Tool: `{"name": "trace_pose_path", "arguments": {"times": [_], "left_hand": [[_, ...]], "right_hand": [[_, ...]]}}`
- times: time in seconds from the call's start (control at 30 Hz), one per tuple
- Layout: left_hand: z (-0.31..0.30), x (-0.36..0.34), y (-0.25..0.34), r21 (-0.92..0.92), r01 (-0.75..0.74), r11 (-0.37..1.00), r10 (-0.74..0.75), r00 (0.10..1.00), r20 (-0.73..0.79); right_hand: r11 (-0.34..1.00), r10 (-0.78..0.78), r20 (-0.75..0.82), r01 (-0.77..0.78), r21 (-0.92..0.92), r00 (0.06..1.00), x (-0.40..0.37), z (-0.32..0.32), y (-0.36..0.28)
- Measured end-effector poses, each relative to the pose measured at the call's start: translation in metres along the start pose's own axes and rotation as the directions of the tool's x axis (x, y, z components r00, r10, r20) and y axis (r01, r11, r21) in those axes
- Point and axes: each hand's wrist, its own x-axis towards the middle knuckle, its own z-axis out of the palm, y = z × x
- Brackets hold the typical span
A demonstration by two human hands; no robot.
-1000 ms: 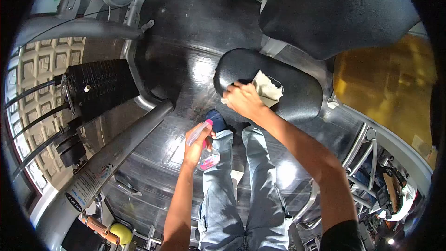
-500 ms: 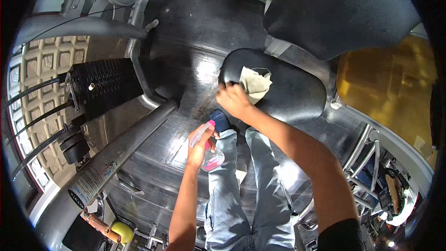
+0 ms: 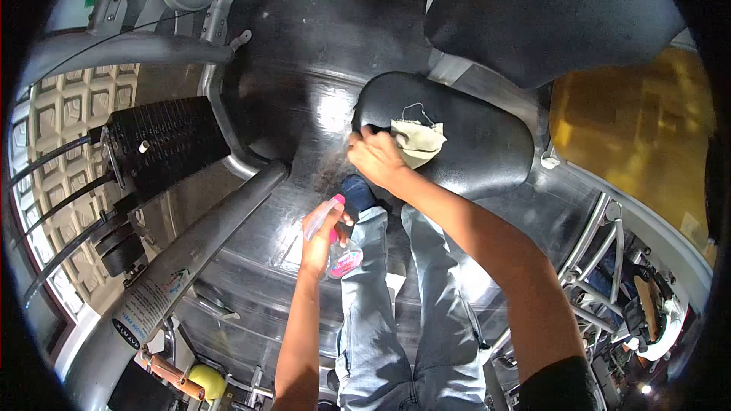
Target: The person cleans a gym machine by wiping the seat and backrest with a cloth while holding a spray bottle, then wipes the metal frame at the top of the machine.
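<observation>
My left hand (image 3: pixel 318 237) is wrapped round a clear spray bottle (image 3: pixel 346 261) with a pink sprayer head and a pink label, held low by my left leg. My right hand (image 3: pixel 376 157) is closed on the near-left edge of a pale, crumpled cloth (image 3: pixel 419 144). That cloth lies against the top of a black padded seat (image 3: pixel 480 133), near its left end, and a loose thread trails from it. My curled fingers partly hide where they grip the cloth.
A thick grey machine tube (image 3: pixel 221 232) slants along the left, beside a black weight stack (image 3: pixel 164 141). Above the seat is a large dark pad (image 3: pixel 548 15). A yellowish panel (image 3: pixel 632 122) stands at right. My dark shoe (image 3: pixel 358 192) is on the black floor.
My right hand has shifted slightly, and the cloth has changed its fold, spreading flatter with its thread more exposed. My left hand still holds the bottle; the view has moved a little.
</observation>
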Motion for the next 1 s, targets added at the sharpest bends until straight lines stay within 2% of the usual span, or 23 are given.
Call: {"name": "trace_pose_path", "arguments": {"times": [0.03, 0.13, 0.23, 0.33, 0.37, 0.43, 0.53, 0.63, 0.73, 0.77, 0.93, 1.0], "left_hand": [[0.000, 0.000, 0.000, 0.000, -0.015, 1.000, 0.015, 1.000, 0.001], [0.001, 0.000, -0.001, -0.007, -0.018, 1.000, 0.018, 0.999, 0.028], [0.007, 0.003, 0.008, 0.024, -0.029, 0.999, 0.028, 0.999, 0.033], [0.005, 0.005, 0.003, 0.044, -0.050, 0.998, 0.048, 0.998, 0.050], [0.006, 0.005, 0.002, 0.041, -0.052, 0.998, 0.050, 0.997, 0.052], [0.008, 0.004, 0.000, 0.035, -0.029, 0.999, 0.027, 0.998, 0.059], [0.011, 0.004, -0.002, 0.035, -0.002, 0.999, -0.001, 0.996, 0.088], [0.019, 0.002, -0.002, 0.006, -0.010, 1.000, 0.009, 0.996, 0.089], [0.024, 0.001, 0.006, 0.062, -0.022, 0.998, 0.015, 0.994, 0.107], [0.028, 0.001, 0.008, 0.105, -0.046, 0.993, 0.034, 0.993, 0.113], [0.027, 0.005, 0.005, 0.041, -0.052, 0.998, 0.046, 0.991, 0.125], [0.027, 0.007, 0.005, 0.033, -0.052, 0.998, 0.047, 0.990, 0.132]], "right_hand": [[1.000, 0.006, 0.001, -0.006, 0.006, 1.000, -0.007, -0.003, -0.001], [1.000, 0.026, 0.222, -0.026, -0.005, 0.975, -0.063, -0.014, 0.005], [0.999, -0.025, 0.384, 0.015, 0.028, 0.923, -0.108, -0.026, 0.016], [0.996, -0.079, 0.320, 0.060, 0.067, 0.944, -0.114, -0.029, 0.026], [0.994, -0.053, 0.330, 0.019, 0.107, 0.943, -0.108, -0.027, 0.028], [0.983, -0.052, 0.170, 0.021, 0.181, 0.984, -0.089, -0.024, 0.031], [0.982, 0.024, -0.040, -0.016, 0.188, 0.999, -0.060, -0.018, 0.029], [0.980, 0.103, -0.066, -0.090, 0.176, 0.992, -0.066, -0.024, 0.023], [0.960, 0.119, 0.109, -0.143, 0.242, 0.987, -0.108, -0.027, 0.022], [0.968, 0.112, 0.177, -0.147, 0.204, 0.978, -0.126, -0.027, 0.023], [0.965, 0.158, 0.220, -0.198, 0.170, 0.963, -0.206, -0.035, 0.044], [0.967, 0.122, 0.318, -0.185, 0.174, 0.940, -0.209, -0.035, 0.048]]}}
